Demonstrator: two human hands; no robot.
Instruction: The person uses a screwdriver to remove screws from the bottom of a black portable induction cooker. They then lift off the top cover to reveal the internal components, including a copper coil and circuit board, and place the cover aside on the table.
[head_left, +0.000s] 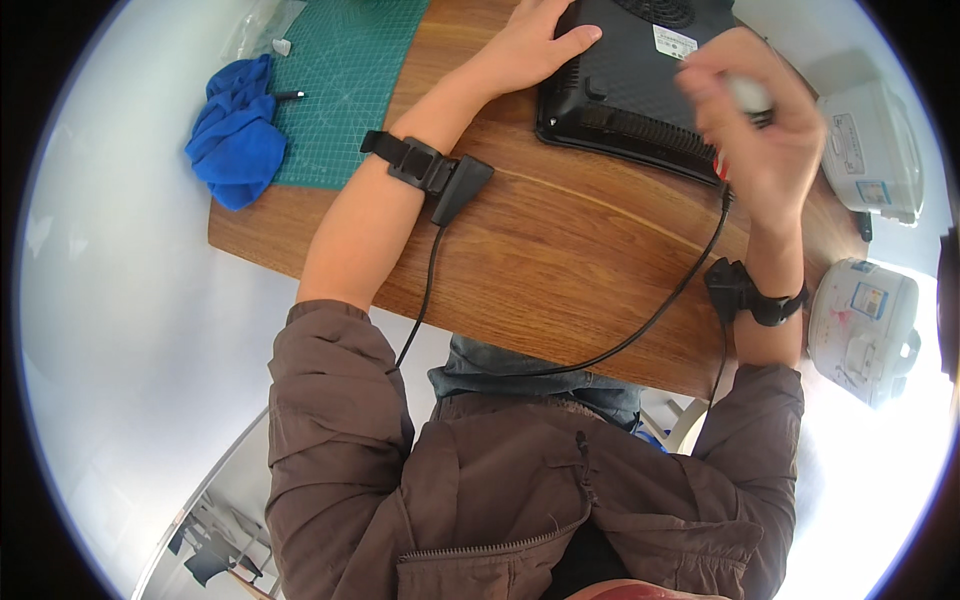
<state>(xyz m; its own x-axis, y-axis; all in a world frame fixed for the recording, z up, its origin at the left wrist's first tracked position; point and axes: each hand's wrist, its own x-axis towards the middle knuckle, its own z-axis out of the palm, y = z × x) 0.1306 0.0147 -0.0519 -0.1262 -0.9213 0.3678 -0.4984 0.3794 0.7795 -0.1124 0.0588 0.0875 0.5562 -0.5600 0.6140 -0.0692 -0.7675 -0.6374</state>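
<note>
A black induction cooker (637, 90) lies with its vented underside up on the wooden table. My left hand (532, 41) clasps its left edge, thumb on the underside and fingers along the side; the fingertips run close to the top of the picture. Over the right part of the cooker, my right hand (757, 120) is curled around a small whitish object (748, 94) with a dark end. Motion blur hides what kind of object it is. A red and white bit (721, 163) shows below that hand; whether it belongs to the held object I cannot tell.
A blue cloth (236, 135) and a clear plastic bag (259, 30) lie by a green cutting mat (345, 97). Two white appliances (870, 150) stand at the right. A black cable (652, 322) crosses the wooden table (540, 247); both wrists carry strapped black devices (461, 191).
</note>
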